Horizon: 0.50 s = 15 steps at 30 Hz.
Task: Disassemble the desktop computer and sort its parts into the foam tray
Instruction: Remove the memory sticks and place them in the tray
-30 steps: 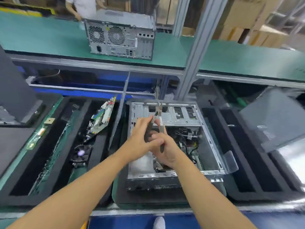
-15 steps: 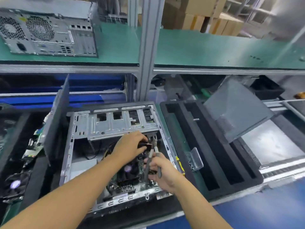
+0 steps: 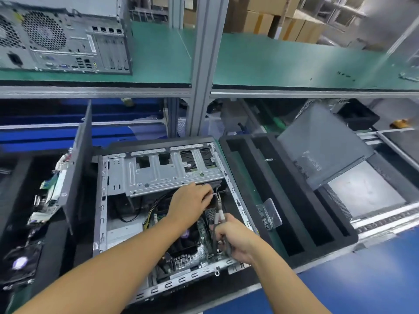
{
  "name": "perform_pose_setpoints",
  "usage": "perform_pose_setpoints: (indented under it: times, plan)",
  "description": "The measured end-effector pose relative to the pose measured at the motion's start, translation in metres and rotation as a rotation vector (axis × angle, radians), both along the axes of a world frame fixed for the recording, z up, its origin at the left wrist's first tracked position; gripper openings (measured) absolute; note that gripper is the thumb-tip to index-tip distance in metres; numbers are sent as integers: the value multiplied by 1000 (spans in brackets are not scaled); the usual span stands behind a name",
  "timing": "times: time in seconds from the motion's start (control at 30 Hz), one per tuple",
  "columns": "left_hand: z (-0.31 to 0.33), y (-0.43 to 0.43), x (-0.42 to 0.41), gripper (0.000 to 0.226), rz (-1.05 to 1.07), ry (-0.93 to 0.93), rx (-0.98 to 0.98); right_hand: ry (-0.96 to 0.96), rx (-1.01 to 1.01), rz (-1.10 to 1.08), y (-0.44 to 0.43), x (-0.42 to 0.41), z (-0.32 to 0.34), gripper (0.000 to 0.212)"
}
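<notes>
Desktop computer (image 3: 127, 225) lies open on the bench; landmark is its drive cage (image 3: 163, 171).

Left hand (image 3: 190, 200) reaches just under the cage's right front corner, fingers bent. I cannot tell whether they pinch a wire.

Cutters (image 3: 218, 214), nose beside those fingertips, are grasped in the right hand (image 3: 235, 240), in front of the cage.

Risk: the half-hidden jaws nip a finger or the wrong lead.

Foam tray (image 3: 244, 138) sits right of the cage.

One second ago both hands were raised over the cage; now they are down inside.
</notes>
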<state>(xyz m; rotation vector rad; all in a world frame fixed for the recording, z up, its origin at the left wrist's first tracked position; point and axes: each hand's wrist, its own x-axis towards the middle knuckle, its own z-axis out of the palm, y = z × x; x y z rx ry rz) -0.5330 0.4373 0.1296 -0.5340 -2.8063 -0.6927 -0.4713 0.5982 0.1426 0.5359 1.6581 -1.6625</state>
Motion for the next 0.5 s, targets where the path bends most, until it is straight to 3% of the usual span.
perform_pose_setpoints:
  times: [0.2, 0.5]
  plan:
    - [-4, 0, 1, 11, 38, -135, 154, -22, -41, 15, 0, 0, 7, 49]
    - [-5, -3, 0, 8, 51, -172, 209, 46, -40, -60, -3, -6, 2, 56]
